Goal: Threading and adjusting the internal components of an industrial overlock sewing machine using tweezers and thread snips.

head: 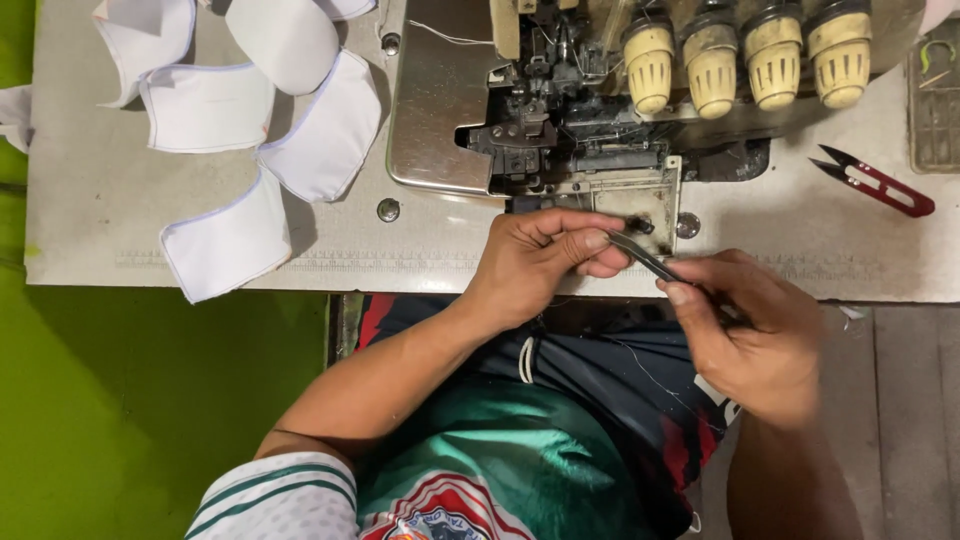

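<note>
My right hand (745,335) pinches a pair of slim metal tweezers (645,257) whose tip points up-left toward the front of the sewing machine (560,130). My left hand (540,265) is curled beside the tweezers' tip, thumb and fingers touching it, just below the machine's small front cover plate (630,195). Whether a thread is held is too fine to tell. The machine's needle area sits right above both hands.
Several white fabric pieces with stitched edges (250,130) lie chained at the table's left. Red-handled thread snips (880,185) rest at the right. Several yellowed tension knobs (745,60) line the machine's top. The grey table edge (150,270) runs below; green floor at left.
</note>
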